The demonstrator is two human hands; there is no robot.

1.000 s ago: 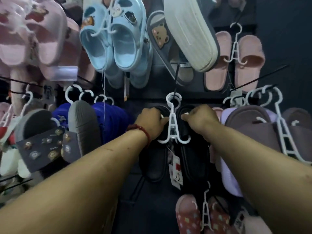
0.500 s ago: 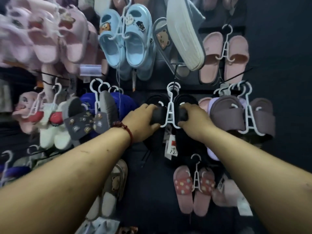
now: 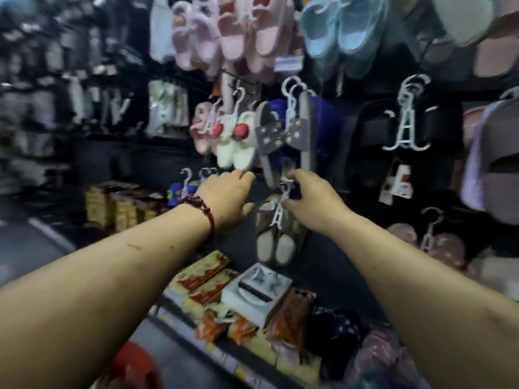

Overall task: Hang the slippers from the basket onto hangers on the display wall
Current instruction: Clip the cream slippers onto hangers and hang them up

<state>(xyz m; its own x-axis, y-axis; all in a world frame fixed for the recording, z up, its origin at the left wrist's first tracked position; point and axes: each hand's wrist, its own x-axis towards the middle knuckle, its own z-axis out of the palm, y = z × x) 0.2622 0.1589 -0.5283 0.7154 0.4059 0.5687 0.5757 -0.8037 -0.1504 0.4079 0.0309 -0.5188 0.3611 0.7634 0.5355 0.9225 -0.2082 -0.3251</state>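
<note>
Here the beige slippers (image 3: 276, 242) hang as a pair, toes down, on a white hanger (image 3: 278, 217) against the dark display wall (image 3: 325, 248), low in the middle of the view. The step in hand looks like seating or straightening this pair on its peg. The right hand (image 3: 311, 197) sits at one o'clock of the pair, its forefinger arched over the hanger's hook and its thumb under it; as far as the blur allows, it pinches that hook. The left hand (image 3: 230, 197) is at ten o'clock, released and holding nothing, its fingers stretched toward the wall with the tips just under the toes of the cream slippers (image 3: 238, 147) that carry red pompoms. To do this well, I judge the right hand should keep a light pinch high on the hook and feel it drop fully over the peg before letting go. The free left hand can steady the soles so the pair hangs square and does not swing into the grey studded slippers (image 3: 283, 133) at twelve o'clock. Both forearms reach in level from the lower corners, wrists straight, and a red bead bracelet (image 3: 203, 213) rings the left wrist. Farther out, black slippers (image 3: 438, 127) hang at two o'clock, and at six o'clock a shelf (image 3: 174, 307) holds packets and a white box (image 3: 252, 293).
</note>
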